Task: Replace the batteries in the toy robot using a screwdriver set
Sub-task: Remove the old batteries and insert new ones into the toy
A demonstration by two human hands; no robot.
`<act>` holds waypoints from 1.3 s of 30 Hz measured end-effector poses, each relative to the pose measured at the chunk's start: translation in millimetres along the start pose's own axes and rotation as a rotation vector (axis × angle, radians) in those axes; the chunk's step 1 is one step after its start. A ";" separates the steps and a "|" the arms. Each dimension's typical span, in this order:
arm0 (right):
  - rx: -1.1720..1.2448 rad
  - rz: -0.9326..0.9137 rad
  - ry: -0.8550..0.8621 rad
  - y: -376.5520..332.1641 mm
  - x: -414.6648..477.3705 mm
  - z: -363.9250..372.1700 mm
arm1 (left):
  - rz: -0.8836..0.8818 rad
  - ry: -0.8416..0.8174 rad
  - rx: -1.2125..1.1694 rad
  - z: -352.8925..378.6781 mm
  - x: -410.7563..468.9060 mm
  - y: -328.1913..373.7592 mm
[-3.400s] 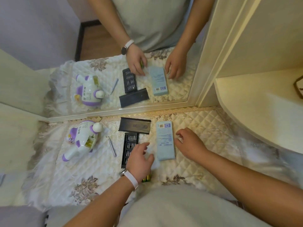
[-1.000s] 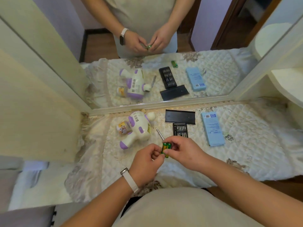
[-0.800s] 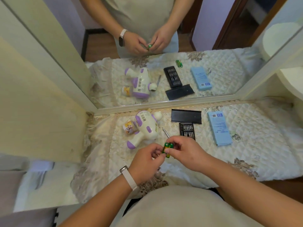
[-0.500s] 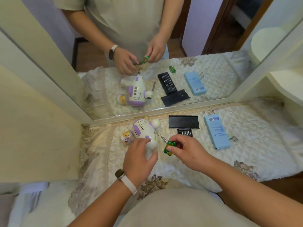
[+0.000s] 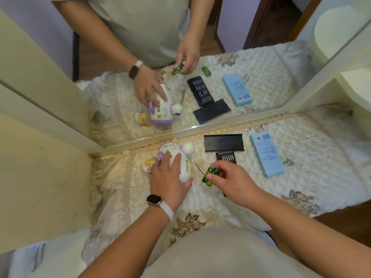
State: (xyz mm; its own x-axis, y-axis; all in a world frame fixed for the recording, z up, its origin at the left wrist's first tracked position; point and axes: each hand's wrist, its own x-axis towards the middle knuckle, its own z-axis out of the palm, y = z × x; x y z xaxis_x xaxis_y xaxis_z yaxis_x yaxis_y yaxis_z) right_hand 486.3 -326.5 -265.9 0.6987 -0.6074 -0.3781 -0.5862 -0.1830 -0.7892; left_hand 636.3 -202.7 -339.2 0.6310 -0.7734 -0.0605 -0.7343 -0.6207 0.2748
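The white and purple toy robot lies on the quilted cloth near the mirror. My left hand, with a watch on its wrist, lies over the robot's body, fingers across the top and thumb curled round its near end. To the right, my right hand pinches green batteries a little above the cloth. The thin screwdriver lies between robot and batteries. Behind my right hand, the black bit tray is partly hidden.
The black lid of the set lies by the mirror's lower frame. A light blue box and a small clear wrapper lie to the right. A cream cabinet wall stands on the left. The mirror shows another green battery pack behind the bit tray.
My left hand let go of the batteries, moved left and settled on the toy robot. My right hand keeps the batteries and has stayed in about the same place.
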 end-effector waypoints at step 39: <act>-0.081 -0.392 0.199 -139.6 -48.7 -16.8 | 0.114 0.429 -0.860 -127.9 -52.2 29.4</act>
State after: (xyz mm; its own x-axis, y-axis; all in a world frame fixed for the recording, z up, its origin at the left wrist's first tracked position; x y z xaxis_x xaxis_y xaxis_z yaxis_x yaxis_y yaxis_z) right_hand 527.2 -284.3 -129.2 0.7866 -0.6155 0.0493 -0.3285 -0.4847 -0.8107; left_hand 613.7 -164.1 -205.2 0.7303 -0.6043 0.3185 -0.4703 -0.1066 0.8761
